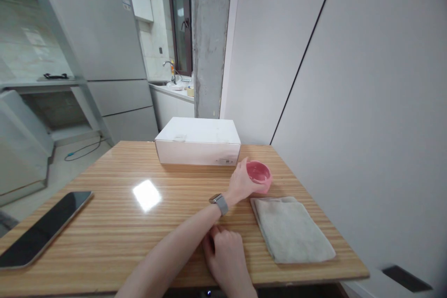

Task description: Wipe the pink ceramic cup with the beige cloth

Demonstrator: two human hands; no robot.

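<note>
A small round pink bowl (259, 172) stands upright near the right side of the wooden table. My left hand (240, 180) grips its left side, thumb along the near wall and fingers at the far rim; a smartwatch with a grey band (220, 204) is on that wrist. Below the left forearm, my right hand (226, 251) rests on the table near its front edge. Its fingers are curled in, and nothing shows in them, though the palm side is hidden. A folded grey cloth (293, 230) lies just right of both hands, close in front of the bowl.
A white box (199, 142) sits at the table's (115, 223) back edge, behind the bowl. A dark tablet or large phone (45, 230) lies at the left edge. A white wall (349, 116) runs along the right side; a fridge (104, 42) stands beyond the table.
</note>
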